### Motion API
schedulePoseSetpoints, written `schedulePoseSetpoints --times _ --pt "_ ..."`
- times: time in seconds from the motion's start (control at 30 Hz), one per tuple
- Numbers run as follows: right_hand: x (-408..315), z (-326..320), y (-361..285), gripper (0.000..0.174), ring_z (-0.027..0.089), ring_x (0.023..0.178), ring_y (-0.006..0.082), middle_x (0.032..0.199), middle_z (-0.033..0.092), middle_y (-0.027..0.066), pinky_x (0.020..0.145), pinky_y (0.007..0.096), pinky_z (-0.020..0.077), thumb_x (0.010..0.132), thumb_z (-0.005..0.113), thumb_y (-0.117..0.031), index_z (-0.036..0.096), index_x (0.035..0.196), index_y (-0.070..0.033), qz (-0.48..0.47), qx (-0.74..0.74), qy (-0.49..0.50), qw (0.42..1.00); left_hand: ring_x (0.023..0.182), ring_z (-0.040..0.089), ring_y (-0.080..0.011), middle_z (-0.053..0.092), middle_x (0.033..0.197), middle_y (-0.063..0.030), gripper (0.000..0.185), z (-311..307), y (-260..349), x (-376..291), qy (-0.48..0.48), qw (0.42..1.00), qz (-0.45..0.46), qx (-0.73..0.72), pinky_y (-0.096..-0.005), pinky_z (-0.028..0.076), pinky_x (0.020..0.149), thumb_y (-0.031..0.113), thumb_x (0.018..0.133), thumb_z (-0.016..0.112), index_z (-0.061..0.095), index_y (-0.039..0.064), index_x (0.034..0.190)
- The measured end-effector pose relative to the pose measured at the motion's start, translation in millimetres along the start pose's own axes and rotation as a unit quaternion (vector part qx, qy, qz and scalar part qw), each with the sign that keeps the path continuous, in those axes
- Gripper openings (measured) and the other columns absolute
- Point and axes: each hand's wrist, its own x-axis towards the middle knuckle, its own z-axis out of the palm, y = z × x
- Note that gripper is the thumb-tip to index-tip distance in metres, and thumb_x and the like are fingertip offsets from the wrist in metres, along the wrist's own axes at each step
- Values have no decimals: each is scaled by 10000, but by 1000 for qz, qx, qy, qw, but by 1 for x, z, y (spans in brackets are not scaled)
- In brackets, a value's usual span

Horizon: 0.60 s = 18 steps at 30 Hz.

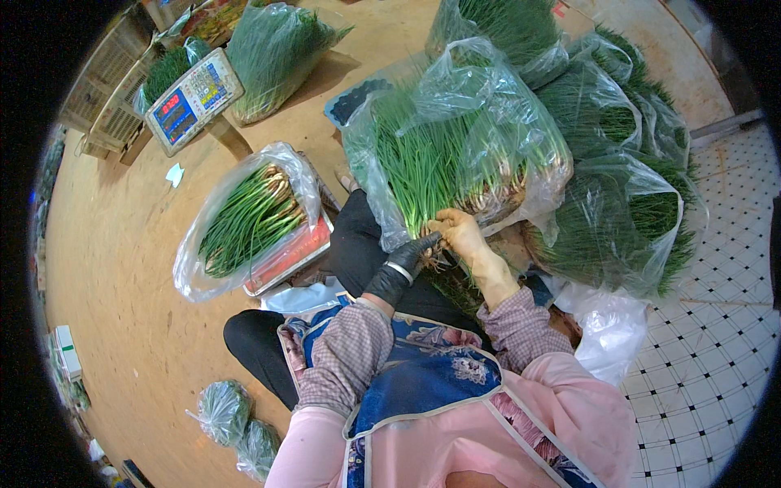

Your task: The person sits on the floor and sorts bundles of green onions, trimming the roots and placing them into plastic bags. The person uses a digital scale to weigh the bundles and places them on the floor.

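Observation:
My left hand (406, 265), in a black glove with a white band at the wrist, grips a few green onions (420, 222) near their root ends. My right hand (457, 229), in a tan glove, has its fingers curled round the same stems, close beside the left. Dangling roots (432, 259) show below the fingers. The held stems lean against the upright green onions (412, 161) in a large clear plastic bag (366, 146), which lies open in front of me. To the left, a second clear bag (189, 268) holds green onions, bulbs pointing away, on a scale platform (296, 250).
The scale's lit display (195, 100) stands beyond the platform. Several full bags of green onions (610, 226) crowd the right side. Another full bag (280, 58) stands at the back, near plastic crates (116, 91). Two small tied bags (226, 409) lie on the floor at lower left.

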Motion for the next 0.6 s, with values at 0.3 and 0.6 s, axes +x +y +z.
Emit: schedulePoseSetpoints --times 0.3,0.6 --pt "3 -12 7 104 437 473 62 616 529 -6 421 186 328 797 577 -141 529 816 -51 15 139 -31 990 677 552 -102 609 825 -34 215 -1 -10 12 -7 998 29 -55 -219 457 613 138 799 565 583 8 969" --pt "0 -20 4 269 419 449 58 599 523 13 399 176 324 806 561 -137 511 1042 -16 -62 142 -50 987 671 550 -141 603 798 -35 240 0 -3 3 -27 995 37 -92 -243 451 632 130 794 569 570 16 1005"
